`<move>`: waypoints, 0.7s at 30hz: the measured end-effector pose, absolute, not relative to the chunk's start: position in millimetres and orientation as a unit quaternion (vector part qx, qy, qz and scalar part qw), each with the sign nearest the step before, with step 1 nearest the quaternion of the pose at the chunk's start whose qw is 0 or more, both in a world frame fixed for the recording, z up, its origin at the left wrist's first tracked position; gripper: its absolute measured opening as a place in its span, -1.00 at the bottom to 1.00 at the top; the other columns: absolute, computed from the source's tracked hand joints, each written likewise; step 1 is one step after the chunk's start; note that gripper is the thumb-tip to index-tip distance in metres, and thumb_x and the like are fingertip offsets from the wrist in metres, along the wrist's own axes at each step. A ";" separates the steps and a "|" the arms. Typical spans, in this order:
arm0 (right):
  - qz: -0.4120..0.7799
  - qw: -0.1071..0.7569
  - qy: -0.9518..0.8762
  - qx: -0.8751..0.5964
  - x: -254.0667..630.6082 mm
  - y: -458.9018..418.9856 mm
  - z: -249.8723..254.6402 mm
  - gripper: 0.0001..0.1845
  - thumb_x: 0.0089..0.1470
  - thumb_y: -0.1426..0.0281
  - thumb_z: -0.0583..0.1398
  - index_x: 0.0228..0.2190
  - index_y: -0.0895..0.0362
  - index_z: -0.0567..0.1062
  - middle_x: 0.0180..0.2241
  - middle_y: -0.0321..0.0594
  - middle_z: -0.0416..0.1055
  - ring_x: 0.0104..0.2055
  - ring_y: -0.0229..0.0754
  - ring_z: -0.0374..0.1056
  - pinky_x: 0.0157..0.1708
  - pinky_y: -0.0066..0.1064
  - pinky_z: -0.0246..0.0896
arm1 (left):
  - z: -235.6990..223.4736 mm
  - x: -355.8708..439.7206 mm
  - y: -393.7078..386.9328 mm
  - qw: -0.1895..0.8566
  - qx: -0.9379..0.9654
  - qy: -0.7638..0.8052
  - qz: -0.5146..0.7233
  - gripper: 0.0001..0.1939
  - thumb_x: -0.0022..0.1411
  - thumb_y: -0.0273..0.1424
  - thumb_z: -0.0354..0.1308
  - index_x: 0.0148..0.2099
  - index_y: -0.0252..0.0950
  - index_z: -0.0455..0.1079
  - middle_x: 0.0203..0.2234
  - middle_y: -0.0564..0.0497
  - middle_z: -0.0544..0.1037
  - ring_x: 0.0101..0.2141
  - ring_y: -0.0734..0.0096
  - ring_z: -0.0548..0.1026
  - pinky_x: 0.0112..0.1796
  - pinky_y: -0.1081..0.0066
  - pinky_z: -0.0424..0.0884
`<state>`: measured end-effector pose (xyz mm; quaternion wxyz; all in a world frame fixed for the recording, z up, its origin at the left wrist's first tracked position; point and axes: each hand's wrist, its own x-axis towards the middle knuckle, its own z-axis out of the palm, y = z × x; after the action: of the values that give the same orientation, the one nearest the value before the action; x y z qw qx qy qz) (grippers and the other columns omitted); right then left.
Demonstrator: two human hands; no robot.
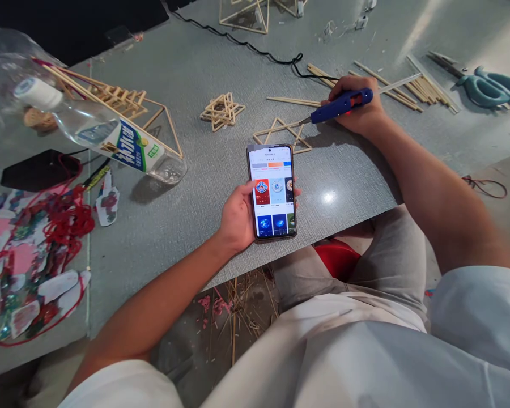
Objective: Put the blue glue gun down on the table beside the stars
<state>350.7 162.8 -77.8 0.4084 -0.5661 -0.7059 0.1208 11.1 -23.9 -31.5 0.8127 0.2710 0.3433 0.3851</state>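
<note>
Head view: the right hand [362,117] grips a blue glue gun [340,106], tip at or just beside the stick star [277,129], beyond the phone [274,195] gripped in the left hand [238,218] near the worktop's [212,209] front edge. Freeing that hand would probably steady the joint.

The phone [275,195] apparently hides much of the left hand [237,220].

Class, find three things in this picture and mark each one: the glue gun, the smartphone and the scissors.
Blue glue gun [336,107]: head view, on the side of its blue body.
Smartphone [274,208]: head view, on its lit screen.
Scissors [470,86]: head view, on the light-blue handle.
</note>
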 end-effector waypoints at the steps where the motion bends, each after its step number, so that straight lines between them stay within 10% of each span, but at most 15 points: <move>1: 0.120 0.407 -0.707 -0.566 351.2 163.1 -78.2 -0.64 -0.02 0.07 0.52 -0.47 -0.09 0.50 -0.35 -0.22 0.64 -0.34 -0.06 0.36 -0.14 -0.04 0.44 | -31.7 10.4 -24.6 0.811 0.278 0.341 0.384 -0.35 0.17 -0.36 0.26 0.31 -0.39 0.53 0.12 -0.23 0.74 0.08 -0.07 0.73 0.05 0.04 0.71; 4: 0.116 0.416 -0.708 -0.559 352.3 162.8 -79.1 -0.64 -0.02 0.09 0.54 -0.44 -0.06 0.53 -0.33 -0.20 0.65 -0.34 -0.10 0.38 -0.15 -0.11 0.45 | -33.1 9.4 -25.4 0.799 0.304 0.351 0.381 -0.06 -0.10 -0.58 0.22 0.42 -0.36 0.43 0.13 -0.19 0.75 0.11 -0.07 0.72 0.10 0.00 0.70; 10: 0.114 0.419 -0.715 -0.548 351.9 157.9 -78.3 -0.76 -0.02 0.33 0.52 -0.36 -0.03 0.59 -0.30 -0.25 0.65 -0.32 -0.14 0.40 -0.19 -0.23 0.44 | -36.6 10.7 -21.4 0.803 0.297 0.348 0.381 -0.40 0.47 0.03 0.19 0.28 -0.32 0.57 0.17 -0.22 0.73 0.06 -0.04 0.74 0.04 0.05 0.72; 16: 0.125 0.416 -0.700 -0.567 348.3 155.6 -74.6 -0.74 -0.05 0.48 0.51 -0.36 -0.01 0.59 -0.31 -0.27 0.64 -0.29 -0.16 0.44 -0.16 -0.28 0.44 | -37.7 8.4 -22.6 0.807 0.298 0.341 0.379 -0.38 0.14 -0.41 0.33 0.27 -0.32 0.54 0.13 -0.15 0.76 0.06 -0.02 0.75 0.04 0.07 0.74; 21: 0.138 0.422 -0.666 -0.599 343.1 152.5 -70.8 -0.71 -0.02 0.52 0.52 -0.33 0.03 0.58 -0.34 -0.31 0.59 -0.37 -0.24 0.39 -0.27 -0.36 0.40 | -40.1 7.0 -20.3 0.821 0.284 0.352 0.349 -0.42 0.42 -0.07 0.23 0.29 -0.37 0.55 0.09 -0.24 0.76 -0.04 0.02 0.76 -0.03 0.11 0.72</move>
<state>343.1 152.5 -70.8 0.4222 -0.5994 -0.6658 0.1384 7.0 -20.3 -40.1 0.8205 0.2844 0.3520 0.3492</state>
